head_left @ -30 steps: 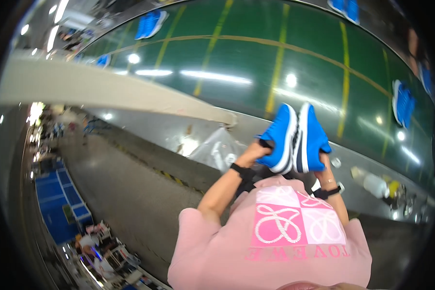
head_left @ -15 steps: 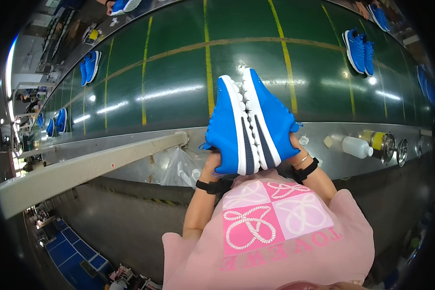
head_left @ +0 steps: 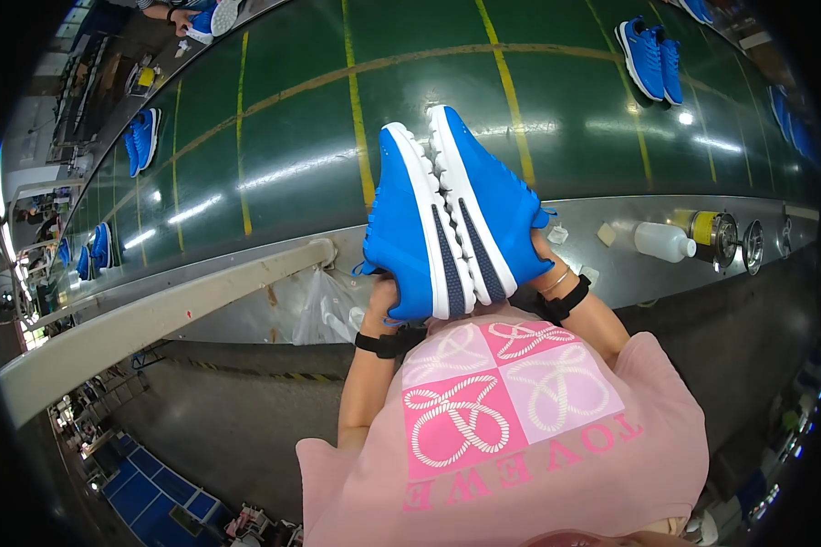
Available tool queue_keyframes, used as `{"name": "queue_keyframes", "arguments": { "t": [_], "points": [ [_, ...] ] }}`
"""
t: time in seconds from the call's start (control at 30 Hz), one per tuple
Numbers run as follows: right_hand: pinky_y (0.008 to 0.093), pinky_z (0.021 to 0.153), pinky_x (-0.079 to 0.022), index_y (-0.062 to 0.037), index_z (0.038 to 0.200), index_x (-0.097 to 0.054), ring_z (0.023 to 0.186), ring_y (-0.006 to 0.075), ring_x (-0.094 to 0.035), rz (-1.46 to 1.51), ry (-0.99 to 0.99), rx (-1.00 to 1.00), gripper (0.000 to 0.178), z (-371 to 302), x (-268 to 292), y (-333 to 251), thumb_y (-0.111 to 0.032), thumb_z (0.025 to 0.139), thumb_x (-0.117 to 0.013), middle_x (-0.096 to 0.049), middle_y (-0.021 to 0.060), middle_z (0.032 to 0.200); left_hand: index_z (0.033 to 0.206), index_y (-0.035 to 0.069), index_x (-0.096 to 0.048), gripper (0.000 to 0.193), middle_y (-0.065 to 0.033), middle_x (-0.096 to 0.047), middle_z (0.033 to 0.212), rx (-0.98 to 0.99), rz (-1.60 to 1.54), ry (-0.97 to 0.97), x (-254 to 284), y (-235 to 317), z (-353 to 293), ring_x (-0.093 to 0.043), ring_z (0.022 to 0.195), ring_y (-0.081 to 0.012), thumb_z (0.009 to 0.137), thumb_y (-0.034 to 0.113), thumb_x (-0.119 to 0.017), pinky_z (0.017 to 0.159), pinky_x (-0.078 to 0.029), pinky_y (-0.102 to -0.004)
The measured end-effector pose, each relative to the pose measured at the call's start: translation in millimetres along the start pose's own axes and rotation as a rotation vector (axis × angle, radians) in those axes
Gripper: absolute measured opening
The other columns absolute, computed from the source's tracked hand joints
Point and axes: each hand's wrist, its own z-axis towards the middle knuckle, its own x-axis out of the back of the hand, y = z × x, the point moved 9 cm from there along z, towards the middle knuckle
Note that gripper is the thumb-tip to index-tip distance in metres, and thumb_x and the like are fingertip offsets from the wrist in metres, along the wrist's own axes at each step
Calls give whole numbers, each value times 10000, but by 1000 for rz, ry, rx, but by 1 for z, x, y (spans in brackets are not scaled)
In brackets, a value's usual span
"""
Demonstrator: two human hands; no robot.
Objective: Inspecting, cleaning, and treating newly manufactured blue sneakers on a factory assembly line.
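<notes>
Two blue sneakers with white midsoles and dark patches near the heels are held up in front of my chest, soles facing each other and close together, toes pointing away from me. My left hand (head_left: 384, 294) grips the left sneaker (head_left: 399, 214) near its heel opening. At the heel end of the right sneaker (head_left: 494, 196), my right hand (head_left: 542, 252) has hold of it in the same way. Most of my fingers are hidden by the shoes.
A green conveyor belt (head_left: 292, 118) with yellow lines carries more blue sneakers (head_left: 646, 59). On the metal ledge (head_left: 566, 264) lie a white bottle (head_left: 664, 242), a metal can (head_left: 713, 239) and a plastic bag (head_left: 324, 305). A beige bar (head_left: 173, 314) slants at left. Across the belt, another person's hand (head_left: 181, 18) holds a sneaker.
The whole view has shifted a little, so the belt, ledge and shoes all sit further left and higher in the picture. My grip on both sneakers looks the same.
</notes>
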Motion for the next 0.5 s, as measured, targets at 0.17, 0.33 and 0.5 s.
{"name": "queue_keyframes", "arguments": {
  "t": [0.17,0.33,0.5],
  "points": [
    [371,1081,-413,-49,1460,-331,1260,227,-494,-8,9,-11,492,-6,6,2,-298,1043,-408,-454,133,1436,992,-7,-694,239,-118,-709,1036,-339,382,-54,-7,32,-10,-687,894,-252,757,-44,-673,792,-552,-337],
    [363,1078,-413,-55,1465,-326,1257,218,-494,-10,16,-14,490,-13,13,4,-283,1041,-418,-458,131,1431,1079,-31,-667,256,-171,-688,1099,-249,340,-132,-8,19,-17,-645,1050,-289,849,80,-669,863,-512,-383],
    [357,1076,-414,-61,1469,-321,1255,211,-494,-12,14,-8,490,-16,17,0,-271,1039,-425,-461,129,1427,1119,-42,-632,277,-142,-692,1083,217,-367,13,-9,-18,-20,-675,947,-239,865,67,-619,818,-550,-343]
  ]
}}
